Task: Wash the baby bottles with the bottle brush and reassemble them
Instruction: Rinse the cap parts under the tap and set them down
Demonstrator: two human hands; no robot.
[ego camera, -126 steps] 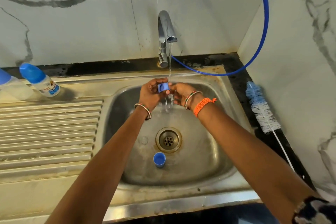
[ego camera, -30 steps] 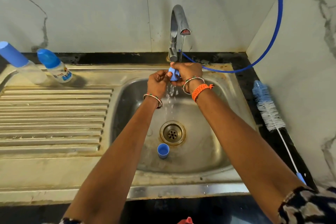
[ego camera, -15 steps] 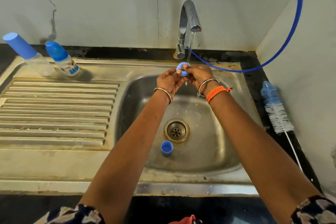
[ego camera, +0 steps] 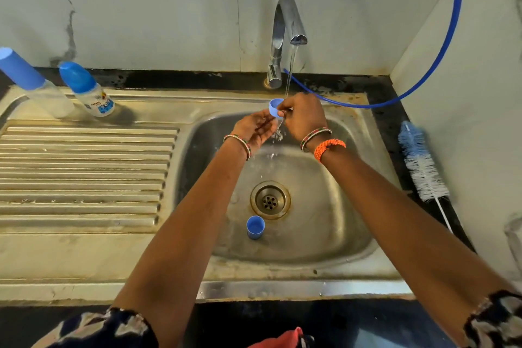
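Note:
My right hand [ego camera: 303,117] pinches a small blue bottle ring [ego camera: 274,107] under the water running from the tap [ego camera: 285,37]. My left hand [ego camera: 254,128] is just below and left of the ring, palm up, fingers loosely spread, fingertips near the ring. A blue cap [ego camera: 255,227] stands in the sink basin [ego camera: 324,220] near the drain [ego camera: 269,200]. Two baby bottles with blue caps stand at the back left of the drainboard: one printed [ego camera: 90,92], one clear [ego camera: 36,85]. The bottle brush [ego camera: 422,162] lies on the dark counter right of the sink.
A blue hose [ego camera: 440,54] loops from the tap's base up the right wall. The ribbed drainboard [ego camera: 84,175] fills the left side. A clear glass object [ego camera: 514,237] shows at the right edge. Marble walls close in behind and on the right.
Over the last second the ring stayed under the stream. My left hand has let go of it and opened below, leaving the ring in my right fingers. The camera moved closer.

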